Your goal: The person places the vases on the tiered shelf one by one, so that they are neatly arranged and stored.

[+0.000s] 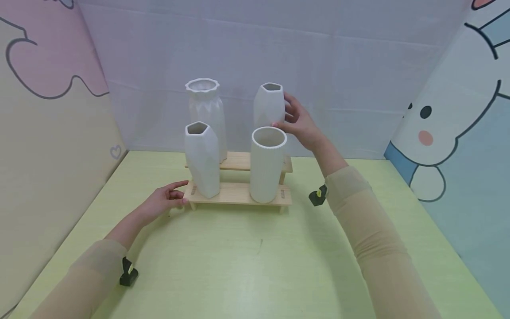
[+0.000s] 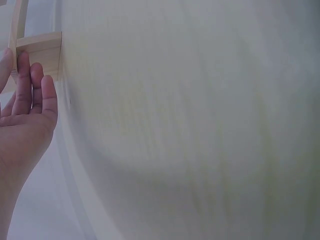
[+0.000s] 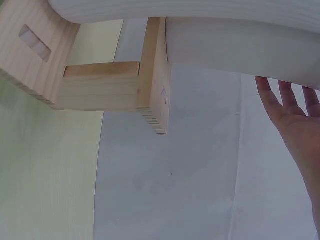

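Note:
A two-tier wooden stand (image 1: 235, 195) carries white vases. My left hand (image 1: 163, 201) is at the left end of its lower board, and the left wrist view shows the thumb and fingers (image 2: 23, 85) on either side of the board (image 2: 40, 41). On the upper tier at the right, my right hand (image 1: 300, 124) holds a faceted vase (image 1: 268, 106) by its side, thumb toward the front. Its base is hidden by the ribbed cylindrical vase (image 1: 264, 173) on the lower tier. In the right wrist view the fingertips (image 3: 264, 87) meet the vase wall (image 3: 215, 47).
A tall vase with a scalloped rim (image 1: 207, 110) stands on the upper tier at left. Before it, a faceted vase (image 1: 203, 164) stands on the lower tier. The pale green table (image 1: 239, 266) meets a white cloth backdrop (image 1: 358, 88) behind and printed panels on both sides.

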`<state>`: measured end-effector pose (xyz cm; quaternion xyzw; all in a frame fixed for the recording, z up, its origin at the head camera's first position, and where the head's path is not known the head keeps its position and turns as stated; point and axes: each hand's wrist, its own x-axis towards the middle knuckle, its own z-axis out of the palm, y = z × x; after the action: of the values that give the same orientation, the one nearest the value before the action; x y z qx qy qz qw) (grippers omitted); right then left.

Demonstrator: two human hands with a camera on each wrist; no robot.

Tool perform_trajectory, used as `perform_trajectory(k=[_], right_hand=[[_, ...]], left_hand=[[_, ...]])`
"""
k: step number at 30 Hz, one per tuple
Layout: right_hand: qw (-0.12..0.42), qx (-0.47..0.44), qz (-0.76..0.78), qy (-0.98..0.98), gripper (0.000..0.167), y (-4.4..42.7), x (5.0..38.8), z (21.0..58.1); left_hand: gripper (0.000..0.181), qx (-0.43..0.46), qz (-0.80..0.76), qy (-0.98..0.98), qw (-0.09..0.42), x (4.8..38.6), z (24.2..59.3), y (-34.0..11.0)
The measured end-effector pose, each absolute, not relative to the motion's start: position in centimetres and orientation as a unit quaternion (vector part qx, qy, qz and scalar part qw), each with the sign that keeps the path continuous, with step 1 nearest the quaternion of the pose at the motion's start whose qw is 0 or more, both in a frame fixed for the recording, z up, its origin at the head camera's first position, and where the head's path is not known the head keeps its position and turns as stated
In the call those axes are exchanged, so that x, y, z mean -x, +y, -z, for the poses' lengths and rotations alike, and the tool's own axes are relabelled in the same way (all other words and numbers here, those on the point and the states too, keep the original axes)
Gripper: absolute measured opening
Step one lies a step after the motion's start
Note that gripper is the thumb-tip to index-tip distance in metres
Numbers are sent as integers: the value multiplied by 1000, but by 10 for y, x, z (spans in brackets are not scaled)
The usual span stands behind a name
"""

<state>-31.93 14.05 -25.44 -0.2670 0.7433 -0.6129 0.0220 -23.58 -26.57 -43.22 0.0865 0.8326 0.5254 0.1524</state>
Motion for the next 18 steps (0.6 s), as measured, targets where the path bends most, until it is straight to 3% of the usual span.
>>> perform_trajectory(k=[10,18], right_hand=[[66,287,657,694,75,151,345,270],[73,288,656,694,74,150,338,266]], left_hand=[[75,-86,-525,833,153,237,434,-265],[75,-82,-518,838,151,239,435,-266]])
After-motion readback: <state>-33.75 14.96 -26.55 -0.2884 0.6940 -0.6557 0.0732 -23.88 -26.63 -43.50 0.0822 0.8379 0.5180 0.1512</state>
